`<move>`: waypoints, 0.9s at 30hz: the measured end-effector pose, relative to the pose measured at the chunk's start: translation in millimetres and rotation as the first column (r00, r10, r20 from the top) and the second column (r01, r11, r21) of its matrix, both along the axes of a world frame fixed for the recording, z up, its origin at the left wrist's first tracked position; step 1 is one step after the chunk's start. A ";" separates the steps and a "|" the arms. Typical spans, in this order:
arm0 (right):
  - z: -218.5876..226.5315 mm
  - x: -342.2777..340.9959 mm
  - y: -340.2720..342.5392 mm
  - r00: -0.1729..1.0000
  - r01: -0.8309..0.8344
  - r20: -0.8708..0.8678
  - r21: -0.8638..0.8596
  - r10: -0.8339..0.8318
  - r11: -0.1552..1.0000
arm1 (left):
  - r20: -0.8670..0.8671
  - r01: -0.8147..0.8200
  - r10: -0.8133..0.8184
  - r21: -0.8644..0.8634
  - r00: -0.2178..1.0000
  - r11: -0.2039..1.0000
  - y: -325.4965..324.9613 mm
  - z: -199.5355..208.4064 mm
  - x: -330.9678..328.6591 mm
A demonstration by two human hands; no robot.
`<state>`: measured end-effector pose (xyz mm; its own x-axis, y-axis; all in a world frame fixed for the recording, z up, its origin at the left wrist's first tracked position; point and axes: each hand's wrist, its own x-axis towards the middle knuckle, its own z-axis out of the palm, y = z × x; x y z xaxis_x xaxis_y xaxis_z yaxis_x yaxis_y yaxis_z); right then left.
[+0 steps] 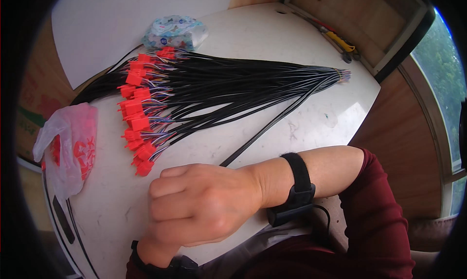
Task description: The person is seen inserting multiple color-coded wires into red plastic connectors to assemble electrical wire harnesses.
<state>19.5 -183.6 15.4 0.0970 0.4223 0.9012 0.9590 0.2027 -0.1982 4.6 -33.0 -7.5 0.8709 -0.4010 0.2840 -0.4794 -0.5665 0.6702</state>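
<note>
My right hand (pixel 202 201) is closed in the near middle of the table, its fingers curled and turned away from view. From a big bundle of black cables (pixel 233 84), one loose black cable (pixel 270 123) runs down and disappears behind this hand. Whatever the fingers grip is hidden. My left hand (pixel 158 247) lies just below and behind the right one, mostly covered by it; its fingers do not show. Red plastic connectors (pixel 138 106) with thin coloured wires sit at the bundle's left end. Its right end, with bare coloured wire tips (pixel 343 75), is tied together.
On the white table (pixel 335 121), a thin plastic bag (pixel 73 147) with red things inside stands at the left edge. A blue patterned soft pack (pixel 172 32) is behind the connectors. A yellow-handled tool (pixel 340 41) lies at the far right beside a framed panel.
</note>
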 end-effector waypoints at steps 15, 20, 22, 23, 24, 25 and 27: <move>19.0 68.7 -48.3 0.518 -0.381 -0.791 -0.553 -0.324 0.741 | -0.573 -0.224 -0.124 -0.498 0.810 0.838 22.2 17.4 6.9; 28.7 65.8 -52.3 0.469 -0.470 -0.805 -0.575 -0.363 0.669 | -0.570 -0.236 -0.153 -0.550 0.808 0.801 21.1 22.7 -0.9; 31.1 66.2 -54.0 0.574 -0.384 -0.711 -0.672 -0.407 0.633 | -0.608 -0.240 -0.173 -0.536 0.775 0.809 23.5 23.3 -3.6; 29.7 66.4 -53.8 0.575 -0.388 -0.711 -0.673 -0.404 0.630 | -0.609 -0.245 -0.169 -0.537 0.775 0.807 24.7 23.4 -3.5; 27.3 66.9 -53.6 0.602 -0.397 -0.698 -0.683 -0.388 0.613 | -0.604 -0.216 -0.172 -0.514 0.779 0.830 25.4 24.1 -1.9; 23.9 67.1 -52.0 0.627 -0.410 -0.688 -0.690 -0.365 0.596 | -0.603 -0.193 -0.168 -0.487 0.780 0.852 27.2 24.1 -1.7; 23.3 66.6 -52.4 0.618 -0.387 -0.691 -0.683 -0.376 0.620 | -0.671 -0.238 -0.186 -0.487 0.718 0.840 28.6 30.5 -2.2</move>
